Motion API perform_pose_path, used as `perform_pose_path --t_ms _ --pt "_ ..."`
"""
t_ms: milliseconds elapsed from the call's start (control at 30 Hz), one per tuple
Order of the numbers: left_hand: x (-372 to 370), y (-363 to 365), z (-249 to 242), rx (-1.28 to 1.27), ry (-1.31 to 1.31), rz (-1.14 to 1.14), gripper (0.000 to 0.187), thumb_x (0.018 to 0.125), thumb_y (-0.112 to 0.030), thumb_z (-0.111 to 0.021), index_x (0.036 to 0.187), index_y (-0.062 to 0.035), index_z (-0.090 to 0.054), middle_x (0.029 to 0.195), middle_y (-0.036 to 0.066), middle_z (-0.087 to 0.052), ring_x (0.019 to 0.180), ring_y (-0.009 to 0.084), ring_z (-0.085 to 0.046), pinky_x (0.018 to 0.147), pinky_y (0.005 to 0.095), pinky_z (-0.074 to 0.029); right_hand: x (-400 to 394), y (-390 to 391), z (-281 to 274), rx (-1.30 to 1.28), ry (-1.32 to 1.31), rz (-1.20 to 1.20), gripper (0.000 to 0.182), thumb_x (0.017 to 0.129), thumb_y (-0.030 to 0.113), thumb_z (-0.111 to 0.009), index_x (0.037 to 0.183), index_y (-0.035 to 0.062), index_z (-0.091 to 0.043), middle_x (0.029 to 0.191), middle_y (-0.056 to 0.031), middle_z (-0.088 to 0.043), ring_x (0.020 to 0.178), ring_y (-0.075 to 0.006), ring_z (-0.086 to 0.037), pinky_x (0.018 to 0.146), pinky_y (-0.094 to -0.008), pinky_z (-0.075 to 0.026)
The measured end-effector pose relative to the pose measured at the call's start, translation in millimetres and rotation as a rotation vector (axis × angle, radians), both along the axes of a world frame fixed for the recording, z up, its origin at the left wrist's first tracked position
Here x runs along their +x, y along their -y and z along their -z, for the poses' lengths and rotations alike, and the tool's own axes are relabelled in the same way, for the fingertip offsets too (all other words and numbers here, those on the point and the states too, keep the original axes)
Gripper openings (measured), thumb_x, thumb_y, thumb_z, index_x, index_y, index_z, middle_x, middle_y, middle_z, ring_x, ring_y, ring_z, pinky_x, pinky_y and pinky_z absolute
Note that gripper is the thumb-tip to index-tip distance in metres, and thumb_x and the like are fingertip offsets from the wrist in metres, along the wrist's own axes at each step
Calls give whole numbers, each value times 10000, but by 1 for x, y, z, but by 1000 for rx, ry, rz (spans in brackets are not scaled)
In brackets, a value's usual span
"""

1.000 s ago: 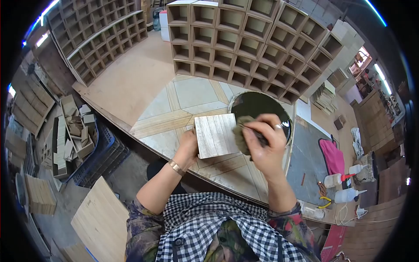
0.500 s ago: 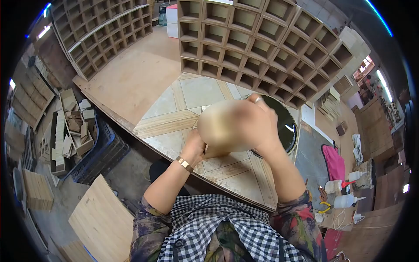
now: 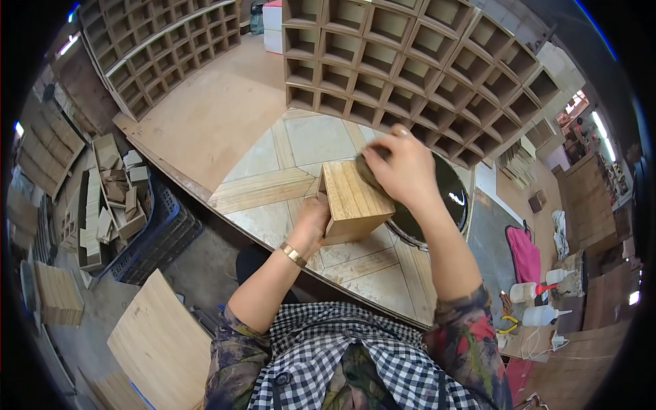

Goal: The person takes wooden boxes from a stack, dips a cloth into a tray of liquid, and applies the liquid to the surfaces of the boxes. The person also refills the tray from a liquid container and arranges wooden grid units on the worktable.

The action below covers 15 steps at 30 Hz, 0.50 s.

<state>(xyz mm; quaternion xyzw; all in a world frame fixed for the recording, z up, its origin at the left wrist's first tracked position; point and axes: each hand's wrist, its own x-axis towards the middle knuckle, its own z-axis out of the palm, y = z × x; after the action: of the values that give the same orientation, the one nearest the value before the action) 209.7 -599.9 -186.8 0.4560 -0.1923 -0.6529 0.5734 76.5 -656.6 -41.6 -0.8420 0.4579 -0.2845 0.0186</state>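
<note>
A small light-wood box (image 3: 357, 193) rests on the patterned table top, its open side facing left. My left hand (image 3: 313, 220) is closed on that open side, with some fingers hidden inside it. My right hand (image 3: 403, 167) grips a dark, soft-looking pad (image 3: 367, 171), which touches the far right edge of the box's upper face; whether it is sponge or cloth I cannot make out. Just beyond the box, under my right forearm, stands a round basin (image 3: 467, 205) of dark, shiny liquid.
Racks of square wooden boxes (image 3: 372, 55) stand along the back of the table, with another stack (image 3: 164, 51) at far left. Glue bottles (image 3: 540, 315), yellow-handled pliers (image 3: 508, 324) and a pink cloth (image 3: 524, 254) lie at right. A blue crate (image 3: 160, 236) of wood scraps stands at left.
My right hand and the pad have moved from over the box's top to its far right edge, uncovering the upper face. My left hand stays on the box.
</note>
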Motion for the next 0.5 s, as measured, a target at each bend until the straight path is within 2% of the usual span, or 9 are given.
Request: perform_pose_path --t_ms 67,133,233,333,367,400,467,500 --pt "1 4 4 -7 6 11 336 974 -201 -378 1198 9 -514 1048 149 -632 860 222 -669 696 325 -578 28 2 -5 32 -56 -19 176 786 242 -626 832 94 -709 935 -130 -625 837 -323 -634 731 -410 -514" --pt "1 2 3 5 -52 -28 347 980 -211 -364 1199 13 -514 1074 152 -627 890 225 -661 730 327 -573 51 -14 -1 -20 -57 -176 173 785 246 -633 844 100 -706 954 -135 -622 821 -334 -633 723 -417 -517" --pt "-3 3 12 -352 -224 -44 363 983 -222 -350 1203 16 -513 1110 156 -618 944 233 -644 779 326 -559 33 -57 -10 22 -78 -399 110 754 197 -677 781 91 -688 903 -111 -615 765 -295 -639 646 -385 -516" --pt "3 -6 6 -218 54 56 387 987 -246 -345 1206 25 -514 1135 156 -610 993 232 -624 812 323 -546 -9 -79 -12 30 -9 -453 66 714 129 -707 755 87 -676 834 -98 -603 734 -265 -635 616 -367 -513" --pt "-4 -4 -3 -194 -1 -52 373 976 -231 -385 1206 34 -514 1124 156 -616 964 229 -639 796 321 -551 -24 -81 -11 38 31 -447 68 700 105 -715 749 86 -672 810 -95 -597 724 -256 -633 609 -362 -512" --pt "-4 -5 -8 -159 -17 -26 364 972 -218 -397 1204 37 -514 1120 155 -618 953 229 -643 794 321 -553 -35 -76 -12 8 76 -415 95 679 71 -721 759 73 -671 774 -107 -590 730 -262 -630 628 -353 -512" --pt "-1 -8 -13 -83 -48 36 348 963 -193 -420 1200 43 -515 1110 154 -623 933 227 -652 788 319 -555 -45 -57 -14 -189 206 -339 94 689 138 -712 750 86 -663 836 -79 -597 664 -255 -630 579 -323 -520" --pt "-2 -8 -14 -71 -41 39 323 950 -167 -450 1186 44 -517 1090 151 -631 900 215 -662 763 313 -559 -41 -49 -18 -210 249 -302 87 704 156 -703 749 89 -672 843 -83 -601 673 -261 -632 596 -333 -525"
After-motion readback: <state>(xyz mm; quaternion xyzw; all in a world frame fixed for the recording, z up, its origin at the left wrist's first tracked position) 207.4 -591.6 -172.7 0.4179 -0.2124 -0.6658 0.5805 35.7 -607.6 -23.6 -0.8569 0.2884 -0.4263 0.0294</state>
